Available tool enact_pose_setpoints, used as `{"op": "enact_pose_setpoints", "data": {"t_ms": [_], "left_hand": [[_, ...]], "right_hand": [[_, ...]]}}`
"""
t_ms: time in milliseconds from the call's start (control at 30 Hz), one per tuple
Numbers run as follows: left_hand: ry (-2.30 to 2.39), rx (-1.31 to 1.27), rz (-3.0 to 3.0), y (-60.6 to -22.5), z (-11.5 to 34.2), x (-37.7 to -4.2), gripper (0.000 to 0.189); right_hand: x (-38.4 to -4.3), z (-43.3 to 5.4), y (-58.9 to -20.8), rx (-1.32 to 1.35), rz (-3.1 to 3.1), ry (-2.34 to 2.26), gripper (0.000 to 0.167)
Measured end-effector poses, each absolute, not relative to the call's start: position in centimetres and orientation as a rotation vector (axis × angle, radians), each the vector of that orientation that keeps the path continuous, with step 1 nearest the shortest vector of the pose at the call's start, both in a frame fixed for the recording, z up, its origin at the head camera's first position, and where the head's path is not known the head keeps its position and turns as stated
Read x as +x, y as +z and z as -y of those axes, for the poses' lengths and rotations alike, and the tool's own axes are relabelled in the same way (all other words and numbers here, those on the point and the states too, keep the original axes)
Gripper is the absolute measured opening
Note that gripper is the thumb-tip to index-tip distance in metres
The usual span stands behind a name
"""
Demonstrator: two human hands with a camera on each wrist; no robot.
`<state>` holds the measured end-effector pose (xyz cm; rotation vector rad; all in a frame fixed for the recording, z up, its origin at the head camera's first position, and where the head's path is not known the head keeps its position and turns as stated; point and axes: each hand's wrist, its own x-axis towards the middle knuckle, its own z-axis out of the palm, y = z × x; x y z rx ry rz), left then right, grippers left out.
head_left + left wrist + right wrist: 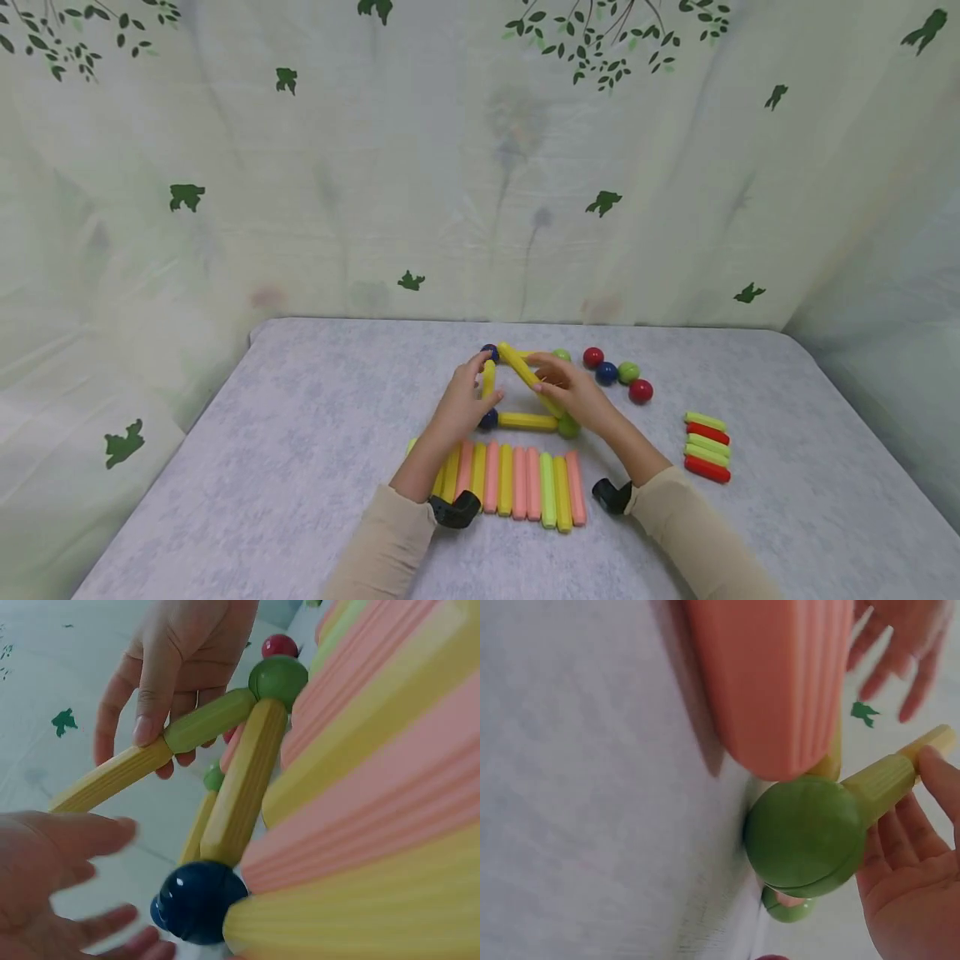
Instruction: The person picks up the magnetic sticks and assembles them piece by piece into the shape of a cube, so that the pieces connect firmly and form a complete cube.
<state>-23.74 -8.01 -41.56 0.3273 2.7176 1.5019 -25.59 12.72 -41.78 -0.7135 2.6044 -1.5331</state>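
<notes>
A four-sided frame of sticks and balls lies on the table, with a blue ball (489,419) and a green ball (568,427) at its near corners and a yellow stick (527,422) between them. From the near green ball a slanting yellow rod (517,363) rises to the upper left, its lower part yellow-green in the left wrist view. My right hand (577,396) pinches this rod partway along between thumb and fingers. At the frame's left side, my left hand (463,400) has its fingers spread and relaxed; the rod's upper end overlaps it in the left wrist view.
A row of pink, yellow and lime sticks (519,483) lies in front of the frame. Several loose balls, including a red ball (641,392), sit at the back right. Lime and red short sticks (707,469) lie farther right. A printed cloth (450,167) hangs behind the table (247,500).
</notes>
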Motion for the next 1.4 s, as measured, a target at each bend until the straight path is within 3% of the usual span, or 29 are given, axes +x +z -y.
{"op": "enact_pose_setpoints", "data": {"t_ms": [133,400,933,1267,1400], "left_hand": [[1.267,0.207,-2.677,-42.4,8.4,-24.0,0.065],[1.217,0.227,-2.615,-42.7,8.7,-24.2,0.058],[1.201,0.232,-2.621,-42.4,8.9,-24.1,0.058],[1.233,0.263,-2.731,-40.8,11.5,-23.0,0.055],[1.203,0.334,-2.828,-40.7,14.0,-21.6,0.053]], "right_hand": [[-26.6,-12.5,-42.2,-0.662,-2.636,-1.463,0.038],[-27.7,-11.4,-42.7,-0.483,-2.740,-1.193,0.034],[-27.7,-11.0,-42.5,-0.463,-2.804,-1.024,0.037],[-25.2,-16.8,-40.4,-0.613,-2.866,-1.241,0.050],[-24.4,-20.1,-40.3,-0.505,-2.946,-1.158,0.054]]}}
